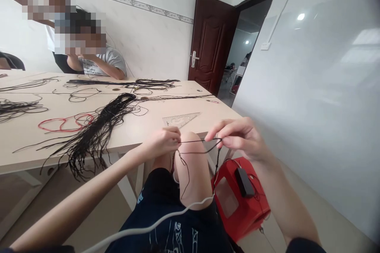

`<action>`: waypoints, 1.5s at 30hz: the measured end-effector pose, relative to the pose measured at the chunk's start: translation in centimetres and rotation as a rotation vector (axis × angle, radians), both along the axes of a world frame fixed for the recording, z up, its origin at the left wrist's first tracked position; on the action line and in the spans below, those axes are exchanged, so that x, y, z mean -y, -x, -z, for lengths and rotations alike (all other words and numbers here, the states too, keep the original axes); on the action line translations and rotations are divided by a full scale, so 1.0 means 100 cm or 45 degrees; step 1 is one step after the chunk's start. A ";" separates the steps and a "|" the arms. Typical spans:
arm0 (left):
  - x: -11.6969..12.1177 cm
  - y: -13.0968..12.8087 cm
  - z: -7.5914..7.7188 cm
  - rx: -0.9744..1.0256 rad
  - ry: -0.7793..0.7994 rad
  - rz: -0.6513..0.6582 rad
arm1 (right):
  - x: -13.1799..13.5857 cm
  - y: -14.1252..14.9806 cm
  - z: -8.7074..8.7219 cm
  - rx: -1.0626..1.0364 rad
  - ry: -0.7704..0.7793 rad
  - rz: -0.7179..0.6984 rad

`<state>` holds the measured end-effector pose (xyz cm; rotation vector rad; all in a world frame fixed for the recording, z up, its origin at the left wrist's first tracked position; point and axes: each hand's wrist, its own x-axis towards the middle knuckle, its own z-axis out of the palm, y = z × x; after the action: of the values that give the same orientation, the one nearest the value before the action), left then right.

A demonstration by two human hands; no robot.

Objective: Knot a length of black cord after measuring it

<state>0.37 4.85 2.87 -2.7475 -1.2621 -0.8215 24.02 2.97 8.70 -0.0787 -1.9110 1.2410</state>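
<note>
Your left hand (pixel 164 142) is closed on a thin black cord (pixel 192 153), and your right hand (pixel 245 138) pinches its loop between thumb and fingers, apparently to keep the upper strand taut and the loop spread. The cord spans above your knee (pixel 197 180), by the near edge of the tabletop (pixel 142 126). Farther left, the bundle of black cords (pixel 99 132) lies seemingly within easy reach; the set square (pixel 181 119) lies flat beyond your hands.

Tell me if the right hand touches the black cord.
Touching. The head view shows the black cord held at the fingertips of the right hand.
</note>
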 end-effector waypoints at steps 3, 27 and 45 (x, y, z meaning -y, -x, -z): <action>0.001 0.034 0.011 0.004 0.077 -0.130 | 0.006 -0.009 -0.001 0.038 -0.092 0.162; 0.092 -0.035 -0.042 -0.378 -1.149 0.251 | 0.016 0.012 -0.006 0.389 -0.274 0.679; 0.084 -0.031 -0.037 -0.084 -1.104 -0.114 | 0.022 0.018 -0.005 0.369 -0.216 0.639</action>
<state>3.46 -3.53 6.62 -1.9858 -0.7414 -0.9593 22.26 0.73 9.19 -0.6381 -2.0610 0.7559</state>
